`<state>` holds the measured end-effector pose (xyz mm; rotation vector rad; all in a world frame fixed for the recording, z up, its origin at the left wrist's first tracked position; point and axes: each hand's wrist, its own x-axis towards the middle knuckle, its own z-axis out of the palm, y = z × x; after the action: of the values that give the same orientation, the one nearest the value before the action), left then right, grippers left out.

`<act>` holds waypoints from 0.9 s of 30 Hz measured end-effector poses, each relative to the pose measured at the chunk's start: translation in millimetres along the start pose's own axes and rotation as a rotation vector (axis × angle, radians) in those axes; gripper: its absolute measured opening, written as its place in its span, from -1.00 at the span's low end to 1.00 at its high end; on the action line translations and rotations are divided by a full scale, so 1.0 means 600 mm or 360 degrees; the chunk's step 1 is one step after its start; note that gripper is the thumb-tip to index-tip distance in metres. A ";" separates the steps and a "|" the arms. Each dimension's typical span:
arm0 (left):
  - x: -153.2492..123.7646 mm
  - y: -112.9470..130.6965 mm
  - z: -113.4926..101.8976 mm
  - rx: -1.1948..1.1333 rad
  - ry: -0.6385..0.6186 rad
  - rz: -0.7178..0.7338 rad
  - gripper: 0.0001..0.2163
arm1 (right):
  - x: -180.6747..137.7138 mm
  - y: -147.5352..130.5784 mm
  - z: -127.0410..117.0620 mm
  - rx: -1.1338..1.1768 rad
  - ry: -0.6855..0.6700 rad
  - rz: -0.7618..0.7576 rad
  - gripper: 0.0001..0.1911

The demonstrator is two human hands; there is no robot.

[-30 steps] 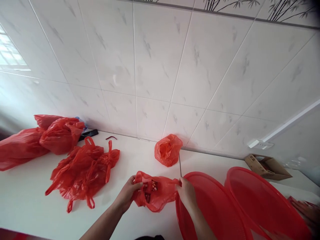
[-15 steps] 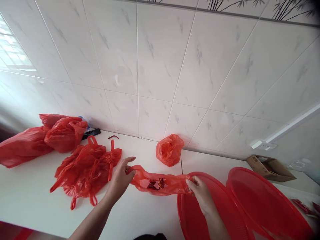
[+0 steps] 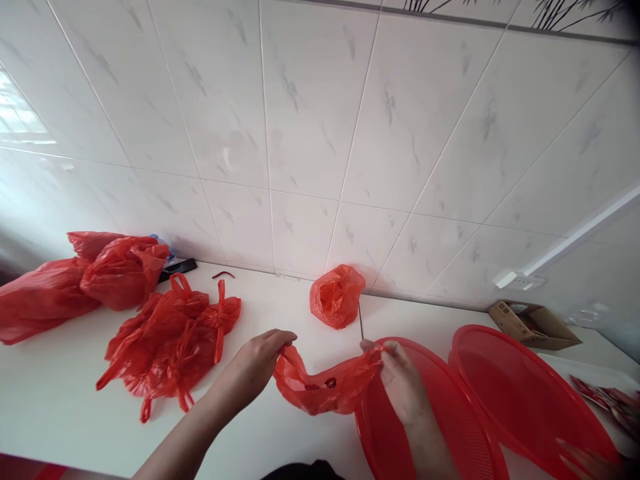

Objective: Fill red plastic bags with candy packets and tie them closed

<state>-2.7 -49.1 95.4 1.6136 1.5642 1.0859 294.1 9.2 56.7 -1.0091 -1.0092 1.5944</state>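
A thin red plastic bag (image 3: 320,393) hangs between my two hands over the white table. My left hand (image 3: 267,357) pinches its left end, and my right hand (image 3: 397,373) grips its right end. The bag sags in the middle, where small dark red shapes show through or in its mouth; I cannot make out what they are. To the left of my left hand lies a pile of tied red plastic bags (image 3: 170,343). Beyond my hands, by the wall, sits another red bag (image 3: 338,297) with its mouth gaping upward.
Two red plastic baskets (image 3: 525,387) stand at the right, one under my right forearm. Another person's hand (image 3: 583,460) reaches in at lower right. A cardboard box (image 3: 533,325) is near the wall socket (image 3: 520,280). Large filled red bags (image 3: 47,297) lie far left.
My hands have come closer together, and the bag has gone from stretched flat to sagging, its mouth narrower. Another person's hand has appeared at the lower right.
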 end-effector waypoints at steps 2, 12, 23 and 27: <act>0.002 -0.008 0.003 -0.0022 0.0031 0.0007 -0.76 | 0.001 0.009 0.020 0.0174 -0.0043 -0.0004 -0.76; 0.001 0.039 0.059 -0.0049 -0.0110 0.0006 -0.67 | -0.022 0.015 0.111 -0.0467 -0.0430 0.0202 -0.55; 0.001 -0.017 0.115 -0.0032 -0.0118 0.0073 -0.87 | 0.013 0.106 0.123 -0.0297 -0.0414 0.0430 -0.58; -0.008 -0.056 0.133 0.0059 -0.0455 0.0114 -0.85 | 0.020 0.128 0.106 -0.0286 -0.0426 0.0473 -0.53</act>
<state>52.6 -42.6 28.7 1.7739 1.3534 0.8228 209.8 -3.3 3.1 -1.1276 -1.2457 1.9483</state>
